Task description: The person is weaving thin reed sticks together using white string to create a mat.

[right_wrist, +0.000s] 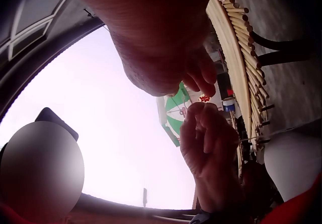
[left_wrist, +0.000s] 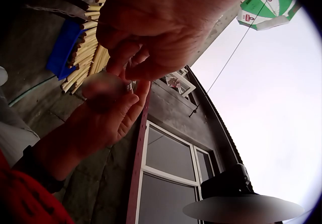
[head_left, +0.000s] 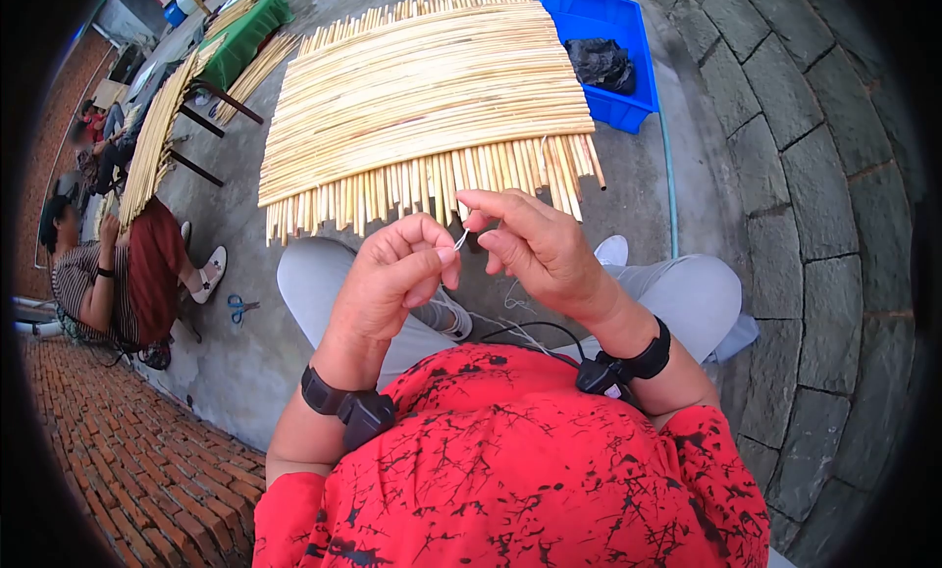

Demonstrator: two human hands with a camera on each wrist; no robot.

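Observation:
A thin white string runs between both hands, in front of the lap. My left hand pinches it between thumb and curled index finger. On the other side, my right hand has its index finger stretched across the top of the string and its thumb below, the string's upper end at its fingertips. Loose strands hang under the hands near the knees. Beyond the fingertips stands a mat of pale reed-like sticks, laid crosswise over a lower layer whose ends stick out toward me. In the left wrist view, my right hand faces the left fingers closely.
Behind the sticks at right is a blue bin holding a black plastic bag. Blue-handled scissors lie on the floor at left. A seated person handles another stick bundle there. A black cable crosses the lap.

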